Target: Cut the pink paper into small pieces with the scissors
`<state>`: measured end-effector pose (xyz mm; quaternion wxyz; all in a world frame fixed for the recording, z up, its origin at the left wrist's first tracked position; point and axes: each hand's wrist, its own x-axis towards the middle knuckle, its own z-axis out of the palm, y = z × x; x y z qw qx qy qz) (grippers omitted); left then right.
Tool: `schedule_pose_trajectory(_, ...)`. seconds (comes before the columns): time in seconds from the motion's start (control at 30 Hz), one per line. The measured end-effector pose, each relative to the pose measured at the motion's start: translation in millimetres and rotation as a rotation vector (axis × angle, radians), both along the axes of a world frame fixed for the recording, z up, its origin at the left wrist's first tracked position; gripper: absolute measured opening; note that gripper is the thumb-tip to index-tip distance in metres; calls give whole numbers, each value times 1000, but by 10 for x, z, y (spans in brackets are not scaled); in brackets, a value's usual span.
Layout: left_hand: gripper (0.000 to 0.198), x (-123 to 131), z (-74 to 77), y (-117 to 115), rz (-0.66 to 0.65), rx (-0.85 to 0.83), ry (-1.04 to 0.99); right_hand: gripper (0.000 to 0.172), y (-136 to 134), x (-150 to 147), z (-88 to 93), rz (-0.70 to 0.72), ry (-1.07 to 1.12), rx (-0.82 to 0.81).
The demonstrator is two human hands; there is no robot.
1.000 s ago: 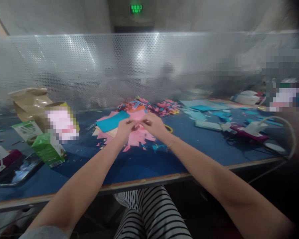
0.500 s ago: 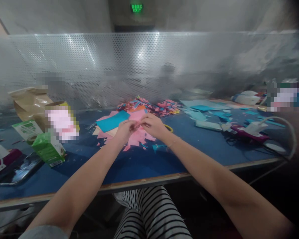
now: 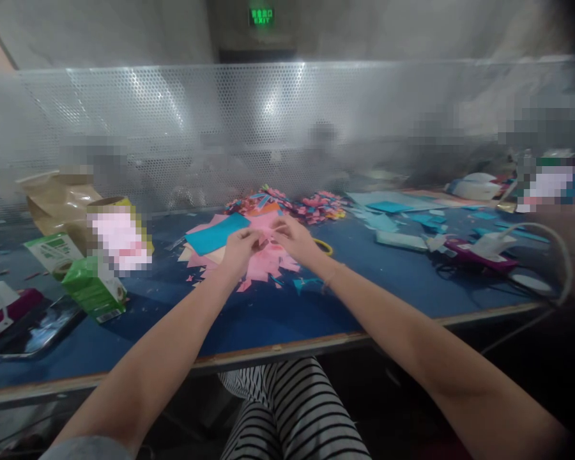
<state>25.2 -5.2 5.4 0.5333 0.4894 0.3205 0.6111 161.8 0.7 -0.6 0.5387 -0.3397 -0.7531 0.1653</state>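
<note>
Both my hands are over a loose heap of pink paper pieces [image 3: 261, 265] on the table. My left hand [image 3: 242, 246] is closed in a pinch, thumb against fingers; a small pinkish bit shows at its fingertips, too blurred to name. Facing it, my right hand [image 3: 294, 239] is curled with its fingertips drawn together, and what they hold, if anything, is hidden. A small gap lies between the two hands. Beside my left hand a blue sheet of paper [image 3: 215, 234] rests on the heap. Yellow-handled scissors, it seems, show one loop [image 3: 324, 246] by my right wrist.
Behind the heap is a pile of small folded pink and orange pieces [image 3: 319, 207]. At left stand a green box [image 3: 93, 287], a brown paper bag [image 3: 60, 198] and a phone [image 3: 43, 329]. Blue paper [image 3: 388, 207] and a purple power strip [image 3: 479, 255] lie at right.
My hands were touching at the fingertips and have come slightly apart. The paper heap and the things around it look the same.
</note>
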Motion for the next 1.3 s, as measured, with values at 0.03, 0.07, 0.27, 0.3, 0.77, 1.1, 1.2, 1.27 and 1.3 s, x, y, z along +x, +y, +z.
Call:
schedule_pose_trajectory(0.03,14,1,2,-7,-4,11,6,13,-9,-10,4,24,8,-64)
schedule_pose_trajectory(0.07,14,2,3,-13,-8,19,14,14,-21,-18,12,44,3,-116)
schedule_pose_trajectory(0.27,11,-2,-12,-17,17,37,71,22,-89,-36,65,70,8,-209)
schedule_pose_trajectory(0.3,11,-4,-19,-10,22,48,79,22,-95,-35,71,64,8,-206)
schedule_pose_trajectory(0.77,17,-30,-82,58,37,161,369,12,-115,19,149,2,-89,-253)
schedule_pose_trajectory(1.1,17,-67,-75,57,53,260,403,20,-99,21,144,61,-81,-219)
schedule_pose_trajectory(1.2,17,-70,-84,65,70,281,402,22,-97,17,139,75,-36,-231)
schedule_pose_trajectory(1.27,16,-67,-90,71,65,271,389,22,-96,16,138,81,-14,-218)
schedule_pose_trajectory(1.3,16,-65,-91,73,67,264,383,23,-99,16,140,82,-16,-211)
